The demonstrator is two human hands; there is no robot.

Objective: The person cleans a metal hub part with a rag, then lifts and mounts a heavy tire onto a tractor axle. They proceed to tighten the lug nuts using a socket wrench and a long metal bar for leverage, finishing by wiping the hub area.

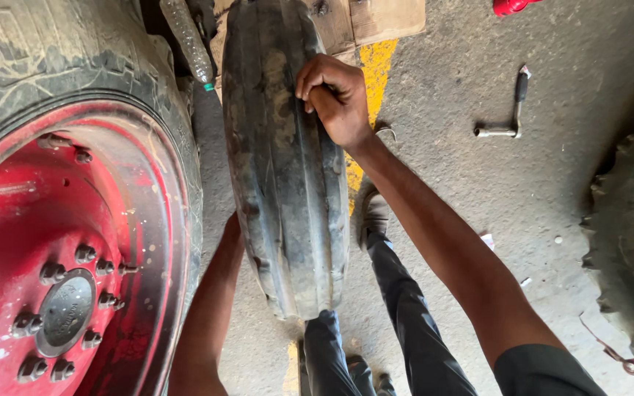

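Note:
A worn black ribbed tyre (284,161) stands upright on its tread between my legs. My right hand (334,94) curls over its top right edge, fingers pressed on the rubber. My left hand (231,229) reaches behind the tyre's left side; only the wrist and part of the hand show, the fingers are hidden. To the left stands a big mounted wheel with a red rim (53,242) and several lug nuts around a grey hub cap (66,312).
An L-shaped wrench (511,110) lies on the concrete floor at upper right. Another lugged tyre (625,242) fills the right edge. A clear plastic bottle (188,44) is wedged at the top. Cardboard (376,18) lies beyond the tyre, by a yellow floor stripe (376,66).

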